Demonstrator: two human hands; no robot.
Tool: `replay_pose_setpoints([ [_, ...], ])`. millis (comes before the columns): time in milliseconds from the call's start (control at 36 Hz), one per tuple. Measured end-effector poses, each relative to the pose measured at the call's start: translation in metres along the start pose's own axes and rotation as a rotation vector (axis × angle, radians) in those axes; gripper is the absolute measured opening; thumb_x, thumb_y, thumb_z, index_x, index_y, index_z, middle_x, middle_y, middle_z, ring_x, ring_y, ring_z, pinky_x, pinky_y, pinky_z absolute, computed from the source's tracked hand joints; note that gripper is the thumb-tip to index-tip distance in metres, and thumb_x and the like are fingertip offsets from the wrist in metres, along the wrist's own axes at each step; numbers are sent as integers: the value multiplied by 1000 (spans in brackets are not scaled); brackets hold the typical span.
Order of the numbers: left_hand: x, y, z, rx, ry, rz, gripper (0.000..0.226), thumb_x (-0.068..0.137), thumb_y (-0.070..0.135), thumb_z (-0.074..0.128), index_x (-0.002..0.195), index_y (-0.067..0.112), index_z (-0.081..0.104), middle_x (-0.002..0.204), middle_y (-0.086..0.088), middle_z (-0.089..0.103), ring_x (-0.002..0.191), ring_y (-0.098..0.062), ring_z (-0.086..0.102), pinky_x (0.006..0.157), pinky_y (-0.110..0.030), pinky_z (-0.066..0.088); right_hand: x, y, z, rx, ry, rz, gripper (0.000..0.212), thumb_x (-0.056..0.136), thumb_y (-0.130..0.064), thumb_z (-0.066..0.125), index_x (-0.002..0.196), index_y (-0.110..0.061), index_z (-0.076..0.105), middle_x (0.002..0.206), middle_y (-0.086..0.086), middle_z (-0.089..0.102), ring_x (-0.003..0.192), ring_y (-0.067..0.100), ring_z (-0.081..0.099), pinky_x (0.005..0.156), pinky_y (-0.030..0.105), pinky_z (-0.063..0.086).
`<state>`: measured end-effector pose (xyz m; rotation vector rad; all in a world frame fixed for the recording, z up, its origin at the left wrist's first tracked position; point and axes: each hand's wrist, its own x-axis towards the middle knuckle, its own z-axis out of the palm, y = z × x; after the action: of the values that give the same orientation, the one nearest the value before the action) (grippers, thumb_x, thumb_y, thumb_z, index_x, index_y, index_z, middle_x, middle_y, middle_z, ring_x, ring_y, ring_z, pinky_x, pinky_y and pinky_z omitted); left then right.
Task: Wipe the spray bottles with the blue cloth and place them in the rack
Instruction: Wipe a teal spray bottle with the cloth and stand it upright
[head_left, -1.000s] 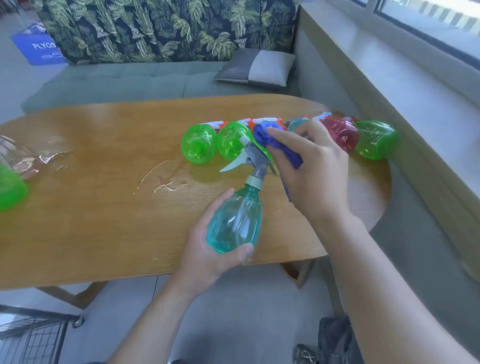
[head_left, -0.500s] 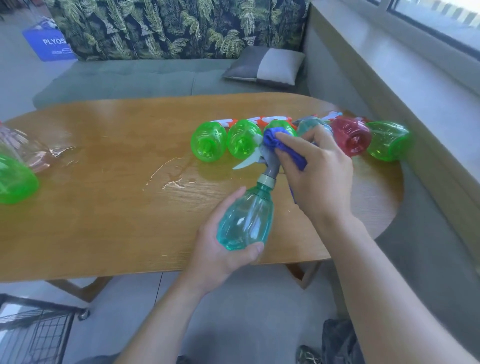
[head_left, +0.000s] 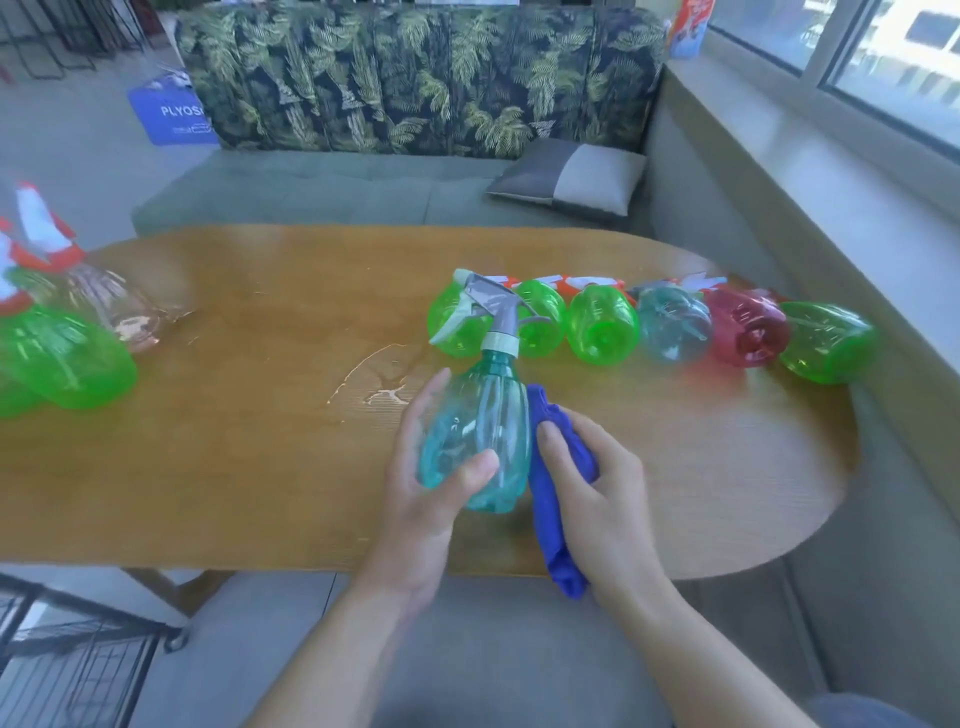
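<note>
Six bottles (head_left: 602, 322) lie mid-frame behind the teal bottle (head_left: 475, 441) the left hand (head_left: 421, 499) grips; right hand (head_left: 597, 493) clutches the cloth (head_left: 550, 519) beside it.

Bright daylight from right window (head_left: 883, 57); soft blur, wide-angle bowing.

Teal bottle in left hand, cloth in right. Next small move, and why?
Probably rub the blue cloth up and down the teal bottle. The right hand already presses the cloth against the bottle's side, while the left hand holds the bottle upright above the table. The rack can wait.
</note>
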<state>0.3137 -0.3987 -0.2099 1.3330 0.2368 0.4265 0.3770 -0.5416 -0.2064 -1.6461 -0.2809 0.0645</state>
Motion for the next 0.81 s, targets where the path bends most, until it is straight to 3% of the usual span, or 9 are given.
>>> replay_pose_setpoints([
  [83,2,2,-3,33,25,11,74,81,41,83,150,47,56,157,-1,59,147,-28,55,121,-65,41,-2,-2,6,66,20,6,17,105,-27,62,114,-29,76,98,-5,74,86,13,65,83,39,51],
  [194,2,7,-4,128,7,65,67,89,44,74,153,40,54,155,13,59,147,-16,54,123,-59,40,-7,-8,9,57,60,-60,23,104,-22,64,113,-40,75,102,-8,73,97,13,70,88,31,53],
  [250,1,9,-5,156,-4,85,71,87,43,76,154,37,52,155,16,58,147,-13,53,124,-54,41,-10,-10,9,-22,63,-127,25,102,-22,65,114,-42,74,95,-8,68,93,14,68,82,23,50],
  [389,-1,6,-4,180,-41,72,93,71,38,93,154,35,48,152,14,60,143,-14,57,120,-45,47,-11,-13,8,-156,100,-216,29,97,-34,63,122,-29,75,85,-10,56,82,14,62,73,11,43],
  [444,-1,6,-4,161,-24,71,91,70,36,92,151,34,51,148,16,63,139,-13,60,117,-44,51,-11,-14,8,-157,91,-223,31,96,-37,62,122,-29,76,85,-10,56,81,14,62,73,11,43],
  [611,1,3,-5,156,37,97,71,85,43,76,153,40,53,153,9,61,144,-20,57,121,-60,43,-6,-7,8,-71,58,-138,23,101,-23,66,116,-38,75,91,-8,67,92,15,67,80,21,50],
  [694,-1,4,-4,171,19,115,64,92,48,65,154,37,51,154,14,58,147,-16,53,123,-58,40,-3,-4,8,-42,46,-105,29,102,-20,65,113,-46,74,95,-10,71,98,13,67,88,27,52],
  [806,-2,3,-3,190,-18,130,69,94,57,65,156,32,49,156,17,56,149,-12,49,125,-52,39,-5,-2,9,15,37,-83,29,104,-18,63,112,-43,75,100,-9,74,101,13,68,91,33,52],
])
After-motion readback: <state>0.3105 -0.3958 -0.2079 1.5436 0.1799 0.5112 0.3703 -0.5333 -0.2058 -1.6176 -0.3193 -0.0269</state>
